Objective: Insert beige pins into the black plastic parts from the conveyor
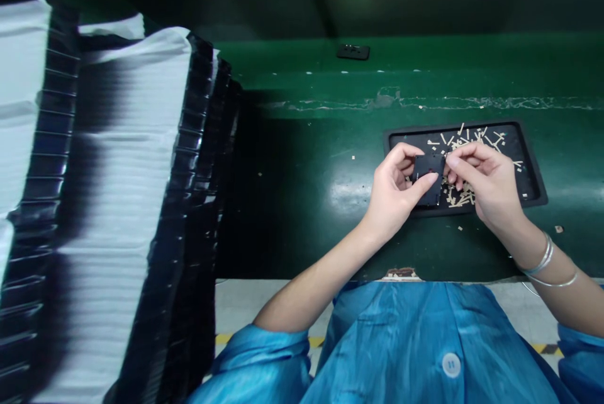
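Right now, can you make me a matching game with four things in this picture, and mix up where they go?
Things:
1. Black part
2. Tray
3. Bangles
4. Button

Places and states:
A. Around the right wrist
B. White, on the blue shirt
C. Gripped by the left hand
D. On the green bench, with pale strips scattered in it

Right pairs: 1-C, 2-D, 3-A, 4-B

Glare spots the dim green tabletop (pixel 306 221); trays (pixel 192 116) at left blur.
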Tool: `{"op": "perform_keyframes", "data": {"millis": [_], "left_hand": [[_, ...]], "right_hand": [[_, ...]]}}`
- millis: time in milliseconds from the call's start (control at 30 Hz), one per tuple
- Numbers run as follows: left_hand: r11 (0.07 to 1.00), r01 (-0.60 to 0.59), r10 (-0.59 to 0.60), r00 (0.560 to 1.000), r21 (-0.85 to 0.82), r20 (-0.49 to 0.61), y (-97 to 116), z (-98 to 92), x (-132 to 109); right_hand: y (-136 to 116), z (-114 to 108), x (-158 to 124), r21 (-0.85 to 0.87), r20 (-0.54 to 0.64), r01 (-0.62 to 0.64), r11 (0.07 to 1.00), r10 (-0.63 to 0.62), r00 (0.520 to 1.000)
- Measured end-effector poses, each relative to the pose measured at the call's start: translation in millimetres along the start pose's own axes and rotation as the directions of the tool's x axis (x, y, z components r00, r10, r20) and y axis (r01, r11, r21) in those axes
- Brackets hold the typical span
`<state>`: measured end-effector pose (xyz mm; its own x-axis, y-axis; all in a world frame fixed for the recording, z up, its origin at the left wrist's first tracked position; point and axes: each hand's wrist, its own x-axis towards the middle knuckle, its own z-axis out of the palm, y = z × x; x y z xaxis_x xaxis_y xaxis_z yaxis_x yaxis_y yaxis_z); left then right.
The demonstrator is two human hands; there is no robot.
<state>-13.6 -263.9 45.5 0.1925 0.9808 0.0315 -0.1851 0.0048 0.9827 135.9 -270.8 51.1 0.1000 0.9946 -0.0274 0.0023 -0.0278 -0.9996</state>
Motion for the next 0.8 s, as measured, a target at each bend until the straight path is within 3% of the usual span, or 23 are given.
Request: {"op": "perform_keyframes", "data": {"millis": [367, 567, 667, 800], "left_hand": [[0.968, 0.128, -0.125, 0.992, -0.215, 0.026, -1.2, -0.2, 0.8], [0.921, 0.257, -0.215, 0.962, -0.294, 0.167, 4.4, -3.6, 5.2], [0.926, 0.271, -0.228, 0.956, -0.262, 0.184, 4.5, -5.1, 7.1], [0.993, 0.119, -0.116, 0.984, -0.011, 0.132, 4.3, -3.4, 5.1]], "right_hand": [[-3.4, -1.2, 3.6, 0.193, 0.119, -0.102, 0.976, 0.08, 0.99], [-3.1, -2.2, 3.6, 0.215, 0.118, -0.079, 0.973, 0.054, 0.992], [-3.5, -1.4, 2.4, 0.205, 0.129, -0.039, 0.978, 0.013, 0.992], [-2.6, -2.2, 1.2, 0.158, 0.092, 0.043, 0.986, -0.058, 0.994]]}}
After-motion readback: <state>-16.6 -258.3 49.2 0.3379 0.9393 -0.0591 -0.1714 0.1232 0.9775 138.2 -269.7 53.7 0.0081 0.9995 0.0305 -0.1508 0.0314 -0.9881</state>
